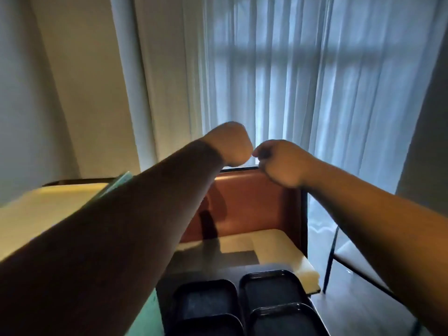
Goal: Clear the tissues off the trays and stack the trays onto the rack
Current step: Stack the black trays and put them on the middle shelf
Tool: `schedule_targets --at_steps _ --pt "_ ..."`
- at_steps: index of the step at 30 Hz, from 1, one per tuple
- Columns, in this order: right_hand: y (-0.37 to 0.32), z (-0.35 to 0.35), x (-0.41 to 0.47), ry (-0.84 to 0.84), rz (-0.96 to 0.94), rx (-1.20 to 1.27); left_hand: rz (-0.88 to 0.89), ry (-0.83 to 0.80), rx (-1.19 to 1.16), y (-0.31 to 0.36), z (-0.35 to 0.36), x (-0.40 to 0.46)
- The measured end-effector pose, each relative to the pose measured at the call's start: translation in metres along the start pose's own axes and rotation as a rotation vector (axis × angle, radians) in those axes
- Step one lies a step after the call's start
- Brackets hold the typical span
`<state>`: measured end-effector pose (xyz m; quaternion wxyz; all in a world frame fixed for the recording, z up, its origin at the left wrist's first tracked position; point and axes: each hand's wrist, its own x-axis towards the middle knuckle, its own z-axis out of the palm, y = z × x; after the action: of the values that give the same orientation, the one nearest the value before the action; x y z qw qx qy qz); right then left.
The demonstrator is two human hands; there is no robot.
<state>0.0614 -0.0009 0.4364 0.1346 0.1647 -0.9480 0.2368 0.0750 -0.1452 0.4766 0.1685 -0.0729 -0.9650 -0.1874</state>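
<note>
Both my arms are stretched out in front of me at chest height. My left hand (230, 144) and my right hand (281, 163) are closed into fists, knuckles almost touching, with nothing in them. Far below them, several dark rectangular trays (206, 299) lie side by side on a dark table (194, 263) at the bottom of the view. I see no tissues on the trays, and no rack is in view.
A brown upholstered seat back (247, 202) with a pale cushion (278, 243) stands behind the table. Sheer curtains (291, 81) cover a window ahead. A chair (351, 258) stands at the right. A pale surface (48, 209) lies at the left.
</note>
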Motion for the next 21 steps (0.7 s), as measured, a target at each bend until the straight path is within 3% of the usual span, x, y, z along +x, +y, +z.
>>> schedule_targets --at_steps 3,6,9,16,21 --pt "0.078 0.04 -0.021 -0.024 0.082 0.111 -0.098 -0.121 -0.182 0.018 0.103 0.008" --pt "0.155 0.098 -0.051 -0.09 0.27 0.192 -0.322 -0.134 -0.464 0.015 0.204 -0.006" --pt "0.222 0.162 -0.082 -0.166 0.459 0.225 -0.435 -0.204 -0.584 0.008 0.29 -0.041" --pt "0.321 0.264 -0.166 -0.38 0.805 0.197 -0.788 -0.466 -0.401 -0.03 0.431 -0.114" --pt "0.368 0.313 -0.225 -0.488 1.023 0.142 -0.982 -0.511 -0.305 -0.056 0.481 -0.174"
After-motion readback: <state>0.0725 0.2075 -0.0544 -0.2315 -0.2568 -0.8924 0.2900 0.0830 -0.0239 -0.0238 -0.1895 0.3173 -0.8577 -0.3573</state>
